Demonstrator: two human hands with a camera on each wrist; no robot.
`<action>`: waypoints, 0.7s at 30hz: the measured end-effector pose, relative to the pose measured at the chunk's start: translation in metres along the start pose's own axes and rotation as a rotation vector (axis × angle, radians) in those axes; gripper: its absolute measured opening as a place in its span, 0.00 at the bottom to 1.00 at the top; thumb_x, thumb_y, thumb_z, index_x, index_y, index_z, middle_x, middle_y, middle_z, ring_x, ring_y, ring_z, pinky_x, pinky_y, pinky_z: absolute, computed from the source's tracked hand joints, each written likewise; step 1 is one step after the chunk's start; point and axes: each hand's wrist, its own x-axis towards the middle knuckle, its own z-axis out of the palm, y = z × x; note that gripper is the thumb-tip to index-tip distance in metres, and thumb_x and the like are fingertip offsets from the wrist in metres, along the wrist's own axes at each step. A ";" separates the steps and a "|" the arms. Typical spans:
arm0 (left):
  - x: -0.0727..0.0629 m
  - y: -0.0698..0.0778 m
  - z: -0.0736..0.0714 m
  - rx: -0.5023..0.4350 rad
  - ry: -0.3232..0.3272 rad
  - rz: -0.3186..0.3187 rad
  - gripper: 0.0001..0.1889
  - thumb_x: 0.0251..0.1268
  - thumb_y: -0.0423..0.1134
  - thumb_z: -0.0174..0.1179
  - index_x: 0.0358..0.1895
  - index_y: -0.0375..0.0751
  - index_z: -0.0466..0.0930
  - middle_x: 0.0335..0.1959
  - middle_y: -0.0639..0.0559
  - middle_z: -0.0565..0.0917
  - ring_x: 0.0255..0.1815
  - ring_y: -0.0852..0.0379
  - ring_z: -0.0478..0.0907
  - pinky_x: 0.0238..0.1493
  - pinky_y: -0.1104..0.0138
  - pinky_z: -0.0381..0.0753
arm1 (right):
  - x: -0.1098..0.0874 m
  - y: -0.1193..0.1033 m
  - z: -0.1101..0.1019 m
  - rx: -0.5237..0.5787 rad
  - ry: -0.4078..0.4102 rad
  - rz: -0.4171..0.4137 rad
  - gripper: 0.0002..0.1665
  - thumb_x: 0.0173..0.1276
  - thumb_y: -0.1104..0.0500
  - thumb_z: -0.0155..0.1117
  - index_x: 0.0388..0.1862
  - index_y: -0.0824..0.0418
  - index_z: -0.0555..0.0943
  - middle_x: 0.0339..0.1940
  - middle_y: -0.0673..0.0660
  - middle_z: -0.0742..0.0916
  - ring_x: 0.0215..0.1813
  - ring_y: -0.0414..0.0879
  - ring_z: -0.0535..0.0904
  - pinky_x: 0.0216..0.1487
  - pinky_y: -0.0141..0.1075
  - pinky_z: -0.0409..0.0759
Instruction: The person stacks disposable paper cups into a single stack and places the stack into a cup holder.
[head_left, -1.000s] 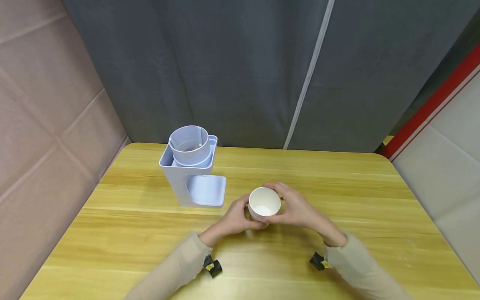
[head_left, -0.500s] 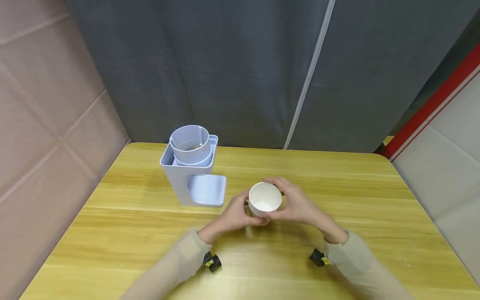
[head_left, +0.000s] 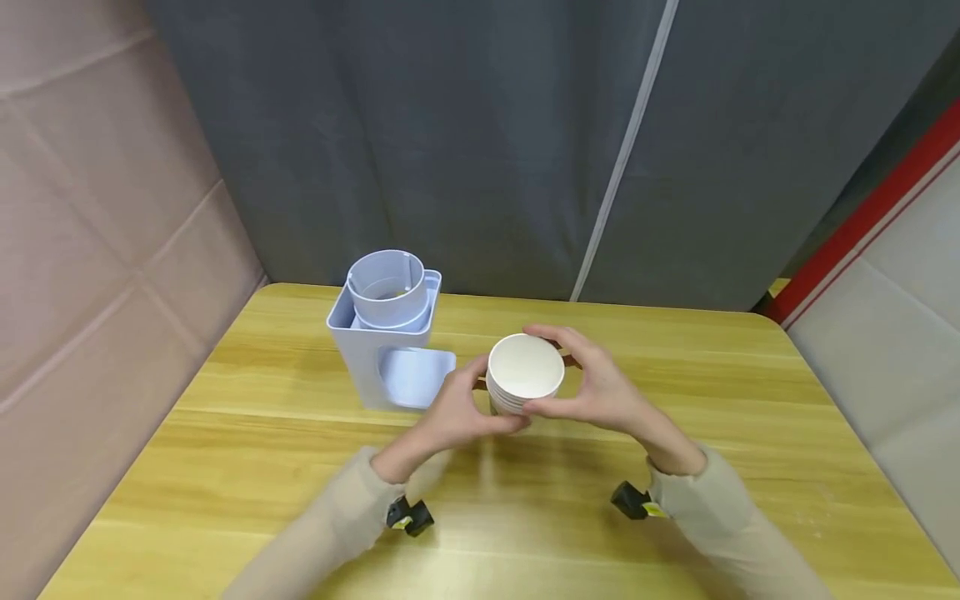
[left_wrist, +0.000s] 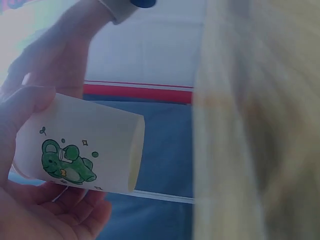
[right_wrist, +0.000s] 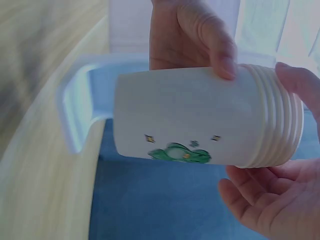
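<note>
Both hands hold a stack of white paper cups [head_left: 526, 367], mouths up, raised above the wooden table. In the head view my left hand [head_left: 459, 410] curls round the stack's left side. My right hand [head_left: 592, 385] holds it at the rims from the right. A green cartoon animal [left_wrist: 67, 162] is printed on the outer cup in the left wrist view. The right wrist view shows several nested rims [right_wrist: 272, 117] under the right thumb, with the left hand [right_wrist: 192, 37] lower on the cup body. The cup bottom stands apart from the tabletop in the left wrist view.
A light blue plastic holder [head_left: 352, 354] stands at the back left of the table [head_left: 247, 450]. A round tube [head_left: 386, 287] sits in its top, and a flat tray [head_left: 417, 375] juts out low, near the left hand. A dark grey curtain [head_left: 450, 150] hangs behind.
Both hands have lifted the stack of paper cups off toward the head camera and slightly away from me. More of the nested rims shows now. The light blue holder stays on the table.
</note>
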 end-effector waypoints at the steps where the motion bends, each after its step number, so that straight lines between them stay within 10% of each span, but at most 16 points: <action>1: 0.000 0.003 -0.002 0.000 0.010 0.011 0.35 0.39 0.37 0.74 0.57 0.35 0.73 0.49 0.47 0.81 0.49 0.54 0.76 0.46 0.61 0.78 | 0.001 -0.002 0.000 0.026 0.010 -0.009 0.46 0.42 0.64 0.79 0.62 0.68 0.69 0.57 0.59 0.78 0.52 0.46 0.73 0.44 0.35 0.77; 9: 0.002 0.028 -0.021 -0.020 0.043 0.074 0.33 0.38 0.34 0.75 0.55 0.37 0.75 0.47 0.49 0.82 0.46 0.56 0.77 0.46 0.60 0.79 | 0.013 -0.016 0.000 0.280 0.064 -0.070 0.44 0.47 0.70 0.75 0.63 0.72 0.66 0.58 0.62 0.76 0.55 0.47 0.73 0.56 0.34 0.74; 21: 0.006 0.065 -0.062 -0.032 0.101 0.097 0.33 0.37 0.29 0.75 0.54 0.34 0.75 0.45 0.47 0.81 0.45 0.55 0.77 0.47 0.56 0.78 | 0.051 -0.047 0.003 0.452 0.129 -0.148 0.46 0.54 0.49 0.72 0.63 0.73 0.66 0.54 0.62 0.77 0.51 0.50 0.74 0.54 0.38 0.74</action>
